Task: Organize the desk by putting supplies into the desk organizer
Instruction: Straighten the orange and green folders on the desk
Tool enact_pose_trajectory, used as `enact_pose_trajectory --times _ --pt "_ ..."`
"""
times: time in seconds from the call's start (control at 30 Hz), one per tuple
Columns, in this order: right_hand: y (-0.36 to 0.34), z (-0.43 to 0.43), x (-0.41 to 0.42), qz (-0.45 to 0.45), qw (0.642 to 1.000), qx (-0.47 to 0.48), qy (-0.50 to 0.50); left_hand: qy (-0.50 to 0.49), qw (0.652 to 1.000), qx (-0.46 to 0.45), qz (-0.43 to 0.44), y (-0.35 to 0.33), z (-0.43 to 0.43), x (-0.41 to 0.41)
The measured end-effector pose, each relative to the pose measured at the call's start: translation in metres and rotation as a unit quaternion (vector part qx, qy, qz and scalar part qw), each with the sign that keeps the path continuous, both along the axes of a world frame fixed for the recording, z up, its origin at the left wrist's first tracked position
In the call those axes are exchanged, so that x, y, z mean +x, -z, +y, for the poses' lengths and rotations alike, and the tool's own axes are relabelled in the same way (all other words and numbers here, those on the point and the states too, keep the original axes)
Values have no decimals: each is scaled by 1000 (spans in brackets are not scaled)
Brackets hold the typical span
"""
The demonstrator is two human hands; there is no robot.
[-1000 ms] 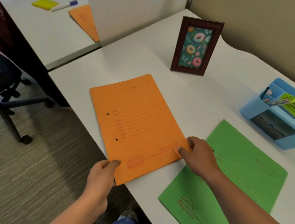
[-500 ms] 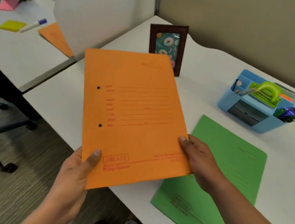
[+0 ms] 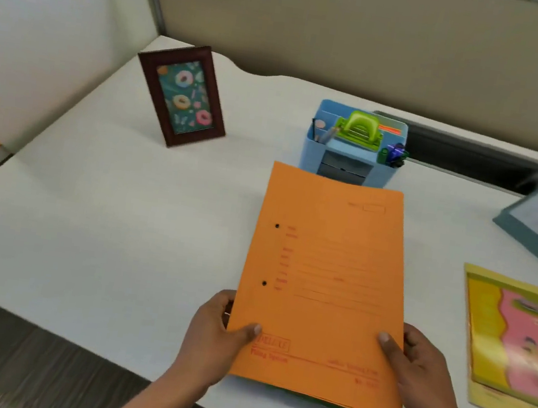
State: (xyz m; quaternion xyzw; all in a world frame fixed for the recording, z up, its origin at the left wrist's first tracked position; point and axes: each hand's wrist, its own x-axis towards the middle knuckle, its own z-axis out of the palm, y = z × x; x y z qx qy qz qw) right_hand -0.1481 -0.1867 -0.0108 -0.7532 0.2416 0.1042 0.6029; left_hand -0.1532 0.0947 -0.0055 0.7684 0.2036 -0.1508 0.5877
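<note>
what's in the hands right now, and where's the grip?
The orange folder, held by both hands along its near edge: the left hand pinches the near-left corner and the right hand the near-right corner, thumbs on top.

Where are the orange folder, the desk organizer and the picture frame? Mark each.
orange folder (image 3: 326, 281), head view, front cover middle.
desk organizer (image 3: 312, 158), head view, blue front wall.
picture frame (image 3: 183, 98), head view, picture centre.
</note>
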Motion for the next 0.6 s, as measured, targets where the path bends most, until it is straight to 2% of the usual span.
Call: enact_pose_trajectory --times 0.17,0.27,0.43,0.6 --pt "21 -9 -10 16 997 -65 -25 54 995 77 29 21 -8 4" --pt "32 -11 -11 23 989 -140 -47 66 989 125 42 27 -4 5" --pt "39 -14 -13 25 973 -226 -41 66 983 168 20 32 2 5" --pt "40 -16 -17 1 969 -247 -20 44 982 185 -4 40 4 6"
